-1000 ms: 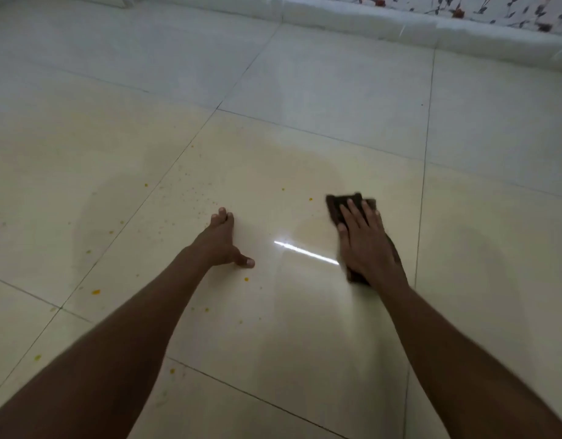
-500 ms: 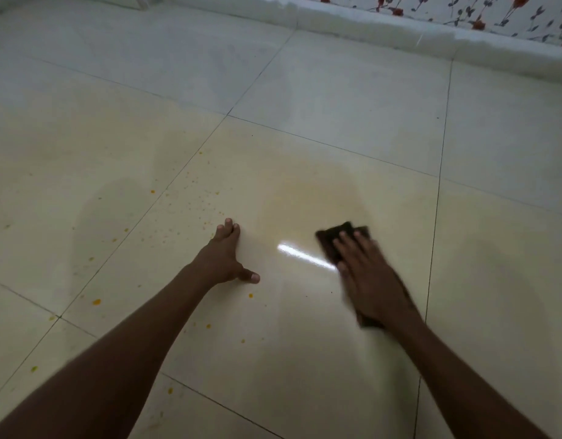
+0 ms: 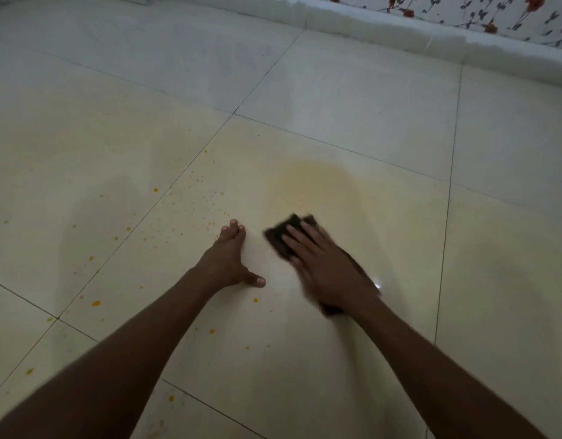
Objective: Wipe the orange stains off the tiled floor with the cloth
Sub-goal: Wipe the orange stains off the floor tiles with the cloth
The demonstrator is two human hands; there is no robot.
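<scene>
Cream tile, glossy and wet-looking, fills the view, and the tiled floor [image 3: 336, 99] is crossed by thin dark grout lines; down on it the right hand [image 3: 328, 270] lies flat and palm-down on a dark brown cloth [image 3: 281, 234], fingers [image 3: 300, 236] spread a little and pressing it to the tile rather than gripping it, with the cloth's far corner poking out past the fingertips and a sliver of it showing under the wrist; the hand and cloth are smeared with motion blur, so finer detail is lost; just left of it, near but not touching, the left hand [image 3: 226, 264] is planted on the same tile, fingers held close together and pointing away, thumb stuck out sideways towards the cloth, holding nothing; just beyond the cloth sits a pale smeared orange patch [image 3: 314, 182], faint at the edges; off to the left, a scatter of orange specks [image 3: 200, 198] runs across the grout line, and bigger orange drops [image 3: 96, 303] dot the tiles nearer the camera, one small one [image 3: 255, 300] just below the left thumb; along the far edge a white skirting [image 3: 400, 33] meets a wall with a floral pattern [image 3: 482, 17]
</scene>
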